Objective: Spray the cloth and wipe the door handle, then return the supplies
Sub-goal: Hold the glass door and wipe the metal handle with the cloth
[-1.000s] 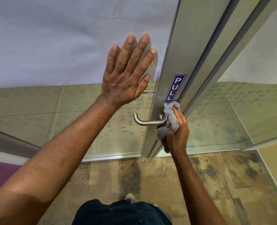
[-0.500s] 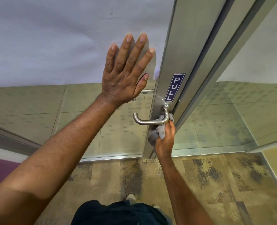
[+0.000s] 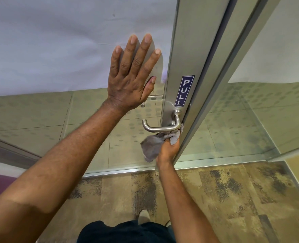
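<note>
A brushed steel lever door handle (image 3: 158,128) sticks out from the metal door frame, under a blue PULL sign (image 3: 184,90). My right hand (image 3: 168,149) is shut on a crumpled grey cloth (image 3: 152,145) and holds it just under the handle's right bend, the cloth touching the lever from below. My left hand (image 3: 132,74) lies flat with fingers spread on the frosted glass door panel (image 3: 57,50), above and left of the handle. No spray bottle is in view.
The metal door frame (image 3: 196,50) runs up the middle, with a glass side panel (image 3: 250,120) to its right. Patterned brown carpet (image 3: 233,199) covers the floor below. My shoe tip (image 3: 144,216) shows near the bottom.
My right hand with the cloth has dropped from the handle's base by the PULL sign to below the lever. My left hand has stayed flat on the glass.
</note>
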Demonstrator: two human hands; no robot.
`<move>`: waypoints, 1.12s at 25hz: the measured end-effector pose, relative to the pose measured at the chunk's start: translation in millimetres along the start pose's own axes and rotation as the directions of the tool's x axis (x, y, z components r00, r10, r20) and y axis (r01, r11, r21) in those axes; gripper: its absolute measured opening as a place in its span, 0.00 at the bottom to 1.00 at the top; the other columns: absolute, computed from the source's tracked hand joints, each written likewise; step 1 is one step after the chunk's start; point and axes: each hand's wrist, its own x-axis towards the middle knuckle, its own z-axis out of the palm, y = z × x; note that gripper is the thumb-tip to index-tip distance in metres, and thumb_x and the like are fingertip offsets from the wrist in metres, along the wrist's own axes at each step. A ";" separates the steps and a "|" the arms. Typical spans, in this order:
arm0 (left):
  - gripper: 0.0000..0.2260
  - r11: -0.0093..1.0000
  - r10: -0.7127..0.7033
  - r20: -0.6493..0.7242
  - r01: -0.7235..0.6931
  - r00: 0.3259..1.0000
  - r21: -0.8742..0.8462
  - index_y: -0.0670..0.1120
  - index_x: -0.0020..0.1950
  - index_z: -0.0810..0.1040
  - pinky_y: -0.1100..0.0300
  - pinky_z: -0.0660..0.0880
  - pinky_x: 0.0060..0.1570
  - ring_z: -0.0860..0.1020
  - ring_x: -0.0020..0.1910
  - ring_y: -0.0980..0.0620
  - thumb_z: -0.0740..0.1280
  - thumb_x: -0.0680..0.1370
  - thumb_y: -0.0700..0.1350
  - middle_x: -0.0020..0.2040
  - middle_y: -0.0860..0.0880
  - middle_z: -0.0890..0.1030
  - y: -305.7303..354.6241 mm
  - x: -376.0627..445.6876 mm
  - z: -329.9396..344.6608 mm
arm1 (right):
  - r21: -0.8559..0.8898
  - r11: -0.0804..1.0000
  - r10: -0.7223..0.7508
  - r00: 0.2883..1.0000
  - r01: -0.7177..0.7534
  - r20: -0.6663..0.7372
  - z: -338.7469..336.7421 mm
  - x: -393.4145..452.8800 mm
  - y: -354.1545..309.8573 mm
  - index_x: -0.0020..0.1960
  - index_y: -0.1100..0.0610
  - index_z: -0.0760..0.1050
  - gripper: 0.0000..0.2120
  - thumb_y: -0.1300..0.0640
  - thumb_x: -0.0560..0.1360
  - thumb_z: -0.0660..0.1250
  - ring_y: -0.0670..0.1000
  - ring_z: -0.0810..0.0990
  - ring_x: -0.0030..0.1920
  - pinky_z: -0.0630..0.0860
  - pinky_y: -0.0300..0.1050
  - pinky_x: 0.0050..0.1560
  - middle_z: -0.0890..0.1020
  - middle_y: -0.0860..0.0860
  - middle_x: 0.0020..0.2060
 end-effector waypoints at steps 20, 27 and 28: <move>0.25 1.000 0.014 0.001 -0.014 1.000 -0.005 0.46 0.79 0.67 0.47 0.43 0.80 0.59 0.78 0.38 0.57 0.83 0.53 0.76 0.38 0.70 -2.6 0.6 -3.7 | -0.525 0.657 -0.396 0.840 0.541 0.370 11.2 -19.4 39.3 0.78 0.49 0.63 0.39 0.70 0.73 0.74 0.54 0.73 0.69 0.83 0.44 0.58 0.54 0.45 0.79; 0.26 1.000 0.027 -0.023 -0.028 0.999 -0.012 0.46 0.77 0.68 0.47 0.43 0.80 0.62 0.76 0.36 0.57 0.80 0.54 0.73 0.37 0.73 -1.0 -1.0 2.9 | -0.387 0.897 -0.214 0.976 0.213 0.041 -6.2 41.7 84.3 0.56 0.54 0.73 0.08 0.63 0.86 0.57 0.45 0.76 0.41 0.73 0.46 0.51 0.75 0.48 0.44; 0.26 0.999 0.049 -0.049 -0.049 0.998 -0.012 0.46 0.77 0.68 0.48 0.43 0.80 0.63 0.74 0.35 0.56 0.81 0.54 0.73 0.37 0.74 -1.6 -0.8 3.8 | -0.368 0.911 -0.205 0.979 0.187 -0.008 -5.2 50.3 80.8 0.49 0.52 0.73 0.10 0.60 0.86 0.56 0.47 0.73 0.37 0.71 0.45 0.45 0.72 0.49 0.38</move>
